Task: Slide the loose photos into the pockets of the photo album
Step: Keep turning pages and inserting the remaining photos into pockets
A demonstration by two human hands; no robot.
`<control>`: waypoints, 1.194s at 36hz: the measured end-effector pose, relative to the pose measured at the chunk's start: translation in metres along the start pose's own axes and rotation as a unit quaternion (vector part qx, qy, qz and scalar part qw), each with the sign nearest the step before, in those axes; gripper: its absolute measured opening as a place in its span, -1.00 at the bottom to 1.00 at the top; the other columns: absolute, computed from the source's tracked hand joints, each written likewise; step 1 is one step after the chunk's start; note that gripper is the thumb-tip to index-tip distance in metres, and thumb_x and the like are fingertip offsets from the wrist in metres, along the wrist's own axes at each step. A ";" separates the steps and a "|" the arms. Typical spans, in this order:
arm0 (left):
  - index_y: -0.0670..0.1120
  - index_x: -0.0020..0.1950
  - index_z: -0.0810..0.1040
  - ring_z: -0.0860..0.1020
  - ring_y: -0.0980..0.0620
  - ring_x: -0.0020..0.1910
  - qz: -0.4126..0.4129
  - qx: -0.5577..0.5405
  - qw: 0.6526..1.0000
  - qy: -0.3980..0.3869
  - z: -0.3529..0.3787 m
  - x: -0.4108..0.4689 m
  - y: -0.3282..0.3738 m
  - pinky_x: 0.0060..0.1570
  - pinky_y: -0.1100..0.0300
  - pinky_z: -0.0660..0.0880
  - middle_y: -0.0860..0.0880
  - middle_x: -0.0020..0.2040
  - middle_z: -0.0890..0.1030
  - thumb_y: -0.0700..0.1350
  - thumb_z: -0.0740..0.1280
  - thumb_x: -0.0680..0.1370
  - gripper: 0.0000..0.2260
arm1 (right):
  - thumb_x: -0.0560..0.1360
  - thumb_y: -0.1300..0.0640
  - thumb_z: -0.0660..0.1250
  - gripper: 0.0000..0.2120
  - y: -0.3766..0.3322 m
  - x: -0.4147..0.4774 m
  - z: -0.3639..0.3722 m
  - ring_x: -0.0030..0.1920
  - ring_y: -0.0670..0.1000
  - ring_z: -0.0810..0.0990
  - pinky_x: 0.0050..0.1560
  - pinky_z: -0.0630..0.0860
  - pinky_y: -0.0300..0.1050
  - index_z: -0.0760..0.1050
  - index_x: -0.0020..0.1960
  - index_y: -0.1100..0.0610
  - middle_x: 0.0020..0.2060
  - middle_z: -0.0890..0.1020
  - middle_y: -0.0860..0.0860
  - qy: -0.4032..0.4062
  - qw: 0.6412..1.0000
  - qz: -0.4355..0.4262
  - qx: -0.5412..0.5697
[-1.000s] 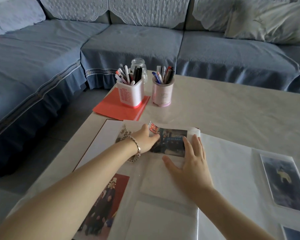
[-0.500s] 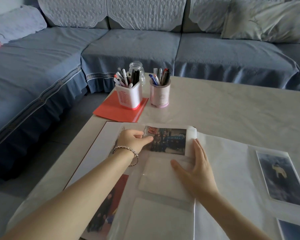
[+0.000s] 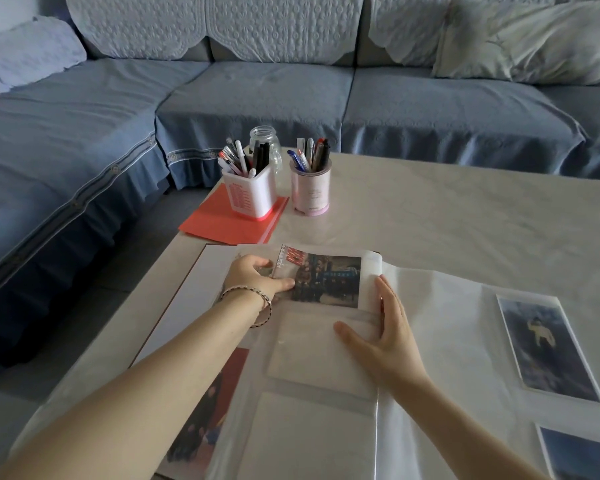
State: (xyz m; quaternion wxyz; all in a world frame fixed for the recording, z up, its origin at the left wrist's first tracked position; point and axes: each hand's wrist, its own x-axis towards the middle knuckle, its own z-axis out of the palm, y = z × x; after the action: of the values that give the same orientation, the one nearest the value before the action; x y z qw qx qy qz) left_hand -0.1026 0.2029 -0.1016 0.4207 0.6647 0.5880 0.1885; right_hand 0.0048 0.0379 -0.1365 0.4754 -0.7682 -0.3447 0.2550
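Pen cups (image 3: 279,188) block table's (image 3: 465,216) far-left; right side open.

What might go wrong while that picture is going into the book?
The photo may bend or crease where the left hand pinches its edge and pushes. Its thumb might smudge the picture too. If the right hand lifts, the album page might shift and the pocket close.

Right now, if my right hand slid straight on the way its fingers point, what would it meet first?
The right hand would cross the pocket's white strip beside the photo, then leave the album for bare table. The pink pen cup probably lies just left of that line.
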 end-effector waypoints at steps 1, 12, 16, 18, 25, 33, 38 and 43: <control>-0.20 0.21 0.51 0.52 0.04 -0.14 -0.003 -0.020 1.000 -0.005 -0.001 -0.002 0.001 -0.24 0.27 0.53 -0.10 0.09 0.53 -0.20 0.56 0.32 -0.50 | 0.30 -0.07 0.51 -0.11 0.000 0.000 -0.001 0.42 -0.13 0.23 0.43 0.23 -0.11 0.12 0.49 0.02 0.44 0.25 -0.08 -0.001 1.000 0.014 0.022; -0.13 -0.15 0.60 0.54 0.05 -0.17 0.086 0.016 0.996 -0.003 -0.014 -0.015 0.025 -0.11 0.28 0.39 -0.02 -0.20 0.58 -0.20 0.48 0.41 -0.91 | 0.38 0.02 0.47 -0.13 -0.008 0.009 -0.013 0.42 -0.07 0.20 0.37 0.18 -0.23 0.03 0.51 0.07 0.42 0.20 -0.08 -0.058 0.998 0.003 -0.037; -0.19 -0.05 0.67 0.53 0.07 -0.18 0.130 0.044 0.991 0.000 -0.015 -0.020 0.035 -0.12 0.28 0.37 -0.02 -0.20 0.60 -0.21 0.42 0.46 -0.90 | 0.39 0.04 0.47 -0.14 -0.012 0.010 -0.022 0.38 -0.05 0.26 0.25 0.21 -0.31 0.03 0.51 0.07 0.41 0.23 -0.06 -0.083 0.994 -0.005 -0.072; -0.19 -0.05 0.67 0.54 0.05 -0.17 0.140 0.053 0.989 0.005 -0.014 -0.022 0.038 -0.11 0.26 0.40 -0.04 -0.19 0.62 -0.21 0.42 0.46 -0.89 | 0.38 0.02 0.48 -0.13 -0.013 0.010 -0.025 0.39 0.00 0.27 0.32 0.24 -0.19 0.03 0.51 0.08 0.44 0.22 -0.01 -0.084 0.993 -0.007 -0.082; -0.17 -0.03 0.65 0.53 0.09 -0.19 0.154 0.063 0.985 0.055 -0.014 -0.028 0.039 -0.13 0.29 0.39 -0.06 -0.10 0.65 -0.18 0.48 0.41 -0.83 | 0.38 0.05 0.48 -0.14 -0.011 0.009 -0.032 0.38 0.01 0.30 0.30 0.26 -0.17 0.05 0.51 0.08 0.44 0.24 0.00 -0.103 0.992 -0.012 -0.067; -0.13 -0.20 0.65 0.53 0.06 -0.23 0.172 0.085 0.978 0.080 -0.010 -0.032 0.038 -0.21 0.27 0.37 0.04 -0.28 0.58 -0.19 0.44 0.44 -0.97 | 0.31 0.10 0.55 -0.15 -0.003 0.011 -0.030 0.19 -0.11 0.36 0.22 0.32 -0.24 0.17 0.47 0.08 0.32 0.38 -0.04 -0.088 0.996 -0.013 -0.013; -0.18 -0.21 0.62 0.49 0.04 -0.22 0.201 0.076 0.971 0.106 -0.007 -0.035 0.043 -0.20 0.26 0.35 0.02 -0.27 0.57 -0.24 0.40 0.45 -0.96 | 0.29 0.21 0.55 -0.25 -0.002 0.010 -0.028 0.06 -0.18 0.48 -0.02 0.37 -0.41 0.26 0.35 -0.01 0.13 0.45 -0.14 -0.082 0.996 -0.010 0.044; -0.22 -0.25 0.58 0.47 0.06 -0.29 0.257 0.042 0.958 0.116 -0.006 -0.041 0.050 -0.37 0.42 0.29 0.08 -0.37 0.51 -0.30 0.39 0.43 -0.94 | 0.28 0.29 0.55 -0.30 0.000 0.009 -0.026 -0.03 -0.37 0.43 -0.13 0.39 -0.56 0.24 0.21 -0.08 0.00 0.43 -0.32 -0.064 0.994 -0.006 0.090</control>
State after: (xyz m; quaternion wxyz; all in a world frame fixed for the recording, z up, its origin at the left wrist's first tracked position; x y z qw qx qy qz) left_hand -0.0858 0.1686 -0.0485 0.2583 0.7839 0.4498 0.3412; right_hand 0.0288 0.0309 -0.1261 0.5207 -0.7026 -0.3547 0.3307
